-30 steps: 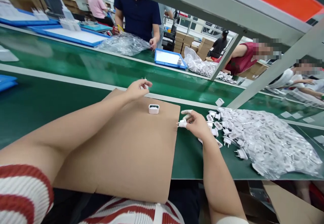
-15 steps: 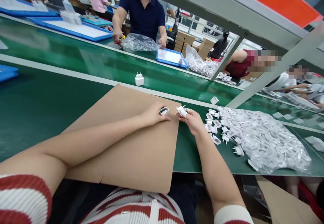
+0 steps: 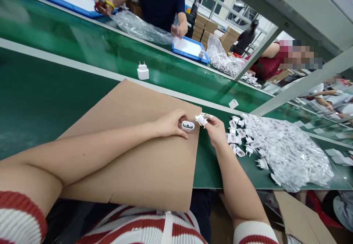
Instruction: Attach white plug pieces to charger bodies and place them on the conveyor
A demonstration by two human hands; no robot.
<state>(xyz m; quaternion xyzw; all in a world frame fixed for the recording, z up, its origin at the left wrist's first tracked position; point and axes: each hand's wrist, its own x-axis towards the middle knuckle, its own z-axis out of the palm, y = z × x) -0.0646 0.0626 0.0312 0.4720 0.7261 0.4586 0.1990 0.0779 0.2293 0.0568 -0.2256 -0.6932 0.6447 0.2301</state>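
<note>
My left hand (image 3: 175, 123) grips a white charger housing (image 3: 188, 126), its open end facing me and dark parts showing inside. Just to its right, my right hand (image 3: 215, 128) pinches a white plug cap (image 3: 201, 119) with pins between thumb and fingers. A small gap separates the two pieces. Both hands are above the right part of a brown cardboard sheet (image 3: 132, 163). Several loose plug caps (image 3: 234, 138) lie on the green bench right of my right hand, beside a clear bag (image 3: 292, 152) full of similar white parts.
An assembled charger (image 3: 143, 71) stands on the green conveyor (image 3: 91, 49) beyond the cardboard. Another white piece (image 3: 233, 104) lies near the metal post (image 3: 298, 76). Across the line, a person holds scissors (image 3: 102, 4) and a plastic bag (image 3: 140, 27) by a blue tray (image 3: 190, 49).
My view has shifted slightly. The charger housing has turned so its opening faces me more, and the plug cap has rotated in my right fingers. The co-worker's scissors have opened and lifted.
</note>
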